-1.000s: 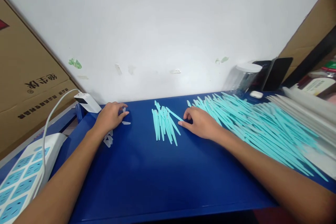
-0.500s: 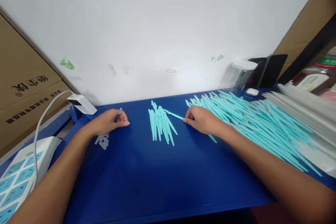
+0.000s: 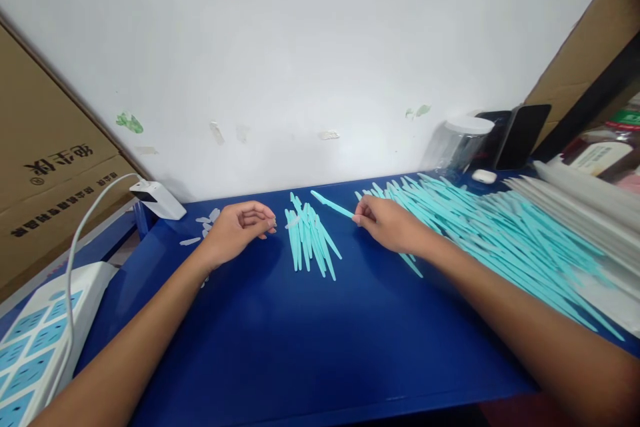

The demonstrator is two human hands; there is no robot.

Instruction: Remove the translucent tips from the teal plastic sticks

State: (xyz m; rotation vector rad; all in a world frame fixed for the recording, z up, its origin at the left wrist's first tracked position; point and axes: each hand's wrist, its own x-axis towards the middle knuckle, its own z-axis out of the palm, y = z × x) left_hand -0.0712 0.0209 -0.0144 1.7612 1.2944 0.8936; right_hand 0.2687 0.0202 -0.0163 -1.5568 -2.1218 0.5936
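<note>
Slim turquoise plastic knife-like stick between the two hands, raised over the smooth blue tabletop: the right hand grasps one end, thumb and forefinger nipped together. Gripped so close to that end, most of its length juts out toward the wall, presumably to leave the other end exposed. The left hand has its fingers loosely curled, thumb near the forefinger; a small translucent sliver shows just off the fingertips, over the small heap of turquoise sticks, and I cannot tell whether they pinch it. That heap lies between the hands, likely so both can reach it. Scattered translucent plastic pieces lie beside the left hand, and the broad spread of turquoise sticks beside the right. Farther back stands a clear jar with a white lid, against the white wall
</note>
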